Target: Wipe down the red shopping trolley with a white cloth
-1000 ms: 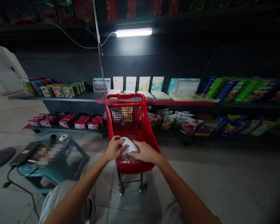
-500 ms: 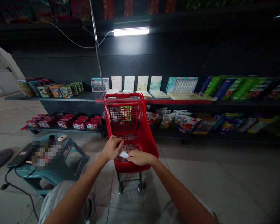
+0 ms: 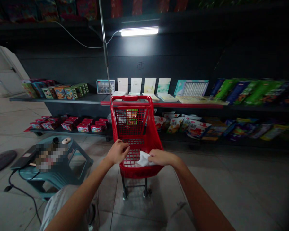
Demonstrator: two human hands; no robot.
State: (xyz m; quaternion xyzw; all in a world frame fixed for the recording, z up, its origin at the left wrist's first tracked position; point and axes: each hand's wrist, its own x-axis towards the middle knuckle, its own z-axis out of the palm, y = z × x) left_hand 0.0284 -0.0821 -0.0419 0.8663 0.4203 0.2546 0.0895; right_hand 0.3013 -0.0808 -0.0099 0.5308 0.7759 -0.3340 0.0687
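Observation:
A small red shopping cart (image 3: 156, 141) stands in front of me, its plastic basket facing up. My left hand (image 3: 118, 152) is closed over the basket's left rim, with the fingers curled inward. Inside the near right part of the basket, a crumpled white cloth (image 3: 143, 159) hangs from my right hand (image 3: 161, 157). The fingers and thumb of that hand are pinched on the cloth's right end. Its lower part lies close to the basket's front wall; whether it touches the wall I cannot tell.
Behind the cart runs a dark shelf (image 3: 86, 98) with books, boxes and snack bags. A blue-green stool (image 3: 60, 173) holding a black device and cable stands at the left. A thin metal pole (image 3: 105, 54) rises behind the cart, near a lit lamp (image 3: 139, 31).
My right hand has moved right, away from my left hand, taking the white cloth with it. More of the cloth now shows. My left hand stays at the left rim.

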